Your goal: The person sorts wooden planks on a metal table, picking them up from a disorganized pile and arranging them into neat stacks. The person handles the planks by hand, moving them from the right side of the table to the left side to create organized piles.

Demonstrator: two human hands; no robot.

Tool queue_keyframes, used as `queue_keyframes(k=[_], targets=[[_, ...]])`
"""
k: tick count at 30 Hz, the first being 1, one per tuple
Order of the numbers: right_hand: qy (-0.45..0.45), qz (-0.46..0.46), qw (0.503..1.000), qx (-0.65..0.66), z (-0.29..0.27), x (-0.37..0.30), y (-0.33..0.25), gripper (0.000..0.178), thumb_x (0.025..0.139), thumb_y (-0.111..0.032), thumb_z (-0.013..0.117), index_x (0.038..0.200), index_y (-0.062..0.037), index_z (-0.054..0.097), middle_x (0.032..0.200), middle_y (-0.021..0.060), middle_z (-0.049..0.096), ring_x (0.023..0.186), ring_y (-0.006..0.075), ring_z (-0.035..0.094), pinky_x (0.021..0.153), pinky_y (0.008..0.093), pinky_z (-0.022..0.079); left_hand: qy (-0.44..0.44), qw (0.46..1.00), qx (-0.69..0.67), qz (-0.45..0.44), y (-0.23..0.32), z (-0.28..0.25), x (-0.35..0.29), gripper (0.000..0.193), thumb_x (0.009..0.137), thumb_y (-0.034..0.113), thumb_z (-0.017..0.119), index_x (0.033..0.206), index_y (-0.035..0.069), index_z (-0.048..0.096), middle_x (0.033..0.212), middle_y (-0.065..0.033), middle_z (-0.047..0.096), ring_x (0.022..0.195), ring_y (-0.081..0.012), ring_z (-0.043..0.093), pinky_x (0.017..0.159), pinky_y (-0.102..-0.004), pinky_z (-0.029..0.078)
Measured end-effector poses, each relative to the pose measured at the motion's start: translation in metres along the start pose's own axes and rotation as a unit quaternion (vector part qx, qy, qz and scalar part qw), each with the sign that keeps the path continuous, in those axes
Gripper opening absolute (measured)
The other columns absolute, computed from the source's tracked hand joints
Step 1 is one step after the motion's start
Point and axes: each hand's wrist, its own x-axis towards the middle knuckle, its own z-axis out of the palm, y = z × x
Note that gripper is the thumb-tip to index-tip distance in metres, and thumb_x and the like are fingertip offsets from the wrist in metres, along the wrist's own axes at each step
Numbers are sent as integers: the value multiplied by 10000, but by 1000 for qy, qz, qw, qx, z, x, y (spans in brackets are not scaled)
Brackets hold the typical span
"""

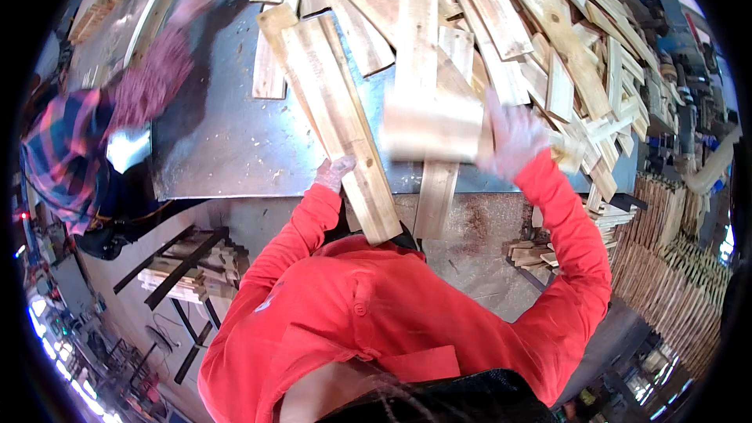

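My left hand [335, 172] is closed round the side of a long pale wooden board [333, 102], which slants over the table's near edge towards my body. Another board [276, 25] lies partly beneath it. Smeared by motion, my right hand [513, 139] grips the right end of a blurred piece of wooden board [435, 129] held crosswise above the table. Below that piece, a further board [439, 200] sticks out past the table's near edge.
Loose boards [486, 4] are heaped on the metal table [227, 129], mostly at its right. A co-worker's arm [153, 78] in a plaid sleeve reaches over the left side. Stacked wood strips [666, 290] stand at right; more boards [188, 266] rest on a rack below left.
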Motion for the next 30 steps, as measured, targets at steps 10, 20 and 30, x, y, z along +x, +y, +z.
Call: queue_keyframes(k=[10,20,30], targets=[[27,385,887,254,16,236,-97,1182,621,-399,843,1508,-66,137,1471,274,326,1326,398,410,1061,460,409,-22,993,98,55,10,11,-14,634,777,256,754,1249,-57,469,1066,-130,622,913,-214,627,738,-373,560],[54,12,520,852,92,144,-164,1136,602,6,840,1523,-193,206,1264,201,568,1154,328,579,865,417,579,152,883,441,52,161,13,-48,623,805,489,694,1123,-39,608,904,-218,687,853,-279,678,750,-370,536],[143,95,978,115,80,170,-171,1060,765,-696,585,1515,-62,185,1456,285,348,1345,417,374,1102,409,316,246,722,646,-11,175,11,-60,1217,697,497,772,1530,87,-15,1468,-252,316,1351,-364,383,1086,-482,362]])
